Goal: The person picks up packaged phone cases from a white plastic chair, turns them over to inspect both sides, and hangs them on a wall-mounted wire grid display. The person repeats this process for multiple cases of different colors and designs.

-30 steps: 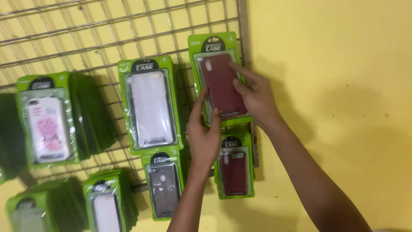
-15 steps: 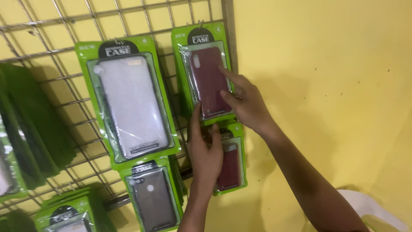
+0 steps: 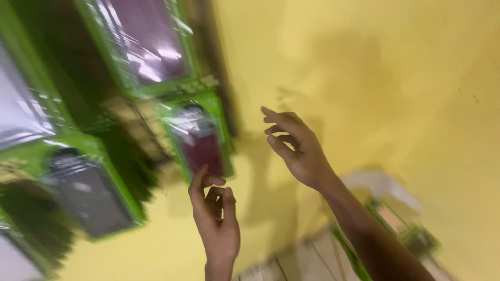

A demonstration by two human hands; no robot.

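The frame is motion-blurred; outlines are readable, fine detail is not. At the far left edge, a pale case in a green package (image 3: 21, 104) and, below it, a dark grey case in a green package (image 3: 88, 195) hang against the dark rack (image 3: 67, 67). In the upper left of the frame hangs a maroon case in a green package (image 3: 151, 47), its long axis running roughly top to bottom with a slight tilt. Directly below it, left of centre, hangs a smaller maroon case in a green package (image 3: 200, 138), tilted the same way. The left hand (image 3: 216, 218) sits at lower centre, its raised index fingertip just below the lower edge of this smaller package; whether it touches cannot be determined through the blur. Its grip is narrow: fingers curled loosely inward, holding nothing. The smaller package therefore lies up and slightly left of the left hand, which is the nearer hand. The right hand (image 3: 297, 148) sits at centre frame, to the right of the package and apart from it, in front of the yellow wall (image 3: 375, 62). Its grip is wide and empty, fingers half extended toward the left. At lower right, more green packages (image 3: 416, 239) lie beside a white object (image 3: 383, 184) that is too blurred to identify.
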